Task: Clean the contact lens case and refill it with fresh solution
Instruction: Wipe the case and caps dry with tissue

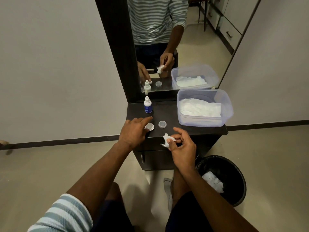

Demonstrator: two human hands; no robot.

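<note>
Head view: I judge wiping underway. My right hand [181, 146] pinches a crumpled tissue [167, 139]; left hand [133, 131], fingers spread, touches the white cap [150, 126] beside the clear lens cup [162, 124]. Next: wipe that cap, then fetch the solution bottle [148, 105].

The left hand [133, 133] lies flat with fingers spread, just left of the small white cap [150, 126]. The right hand [182, 148] is to the cap's right, fingers pinched together.

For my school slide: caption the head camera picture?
Right hand holds a crumpled tissue; left hand touches a white cap.
</note>
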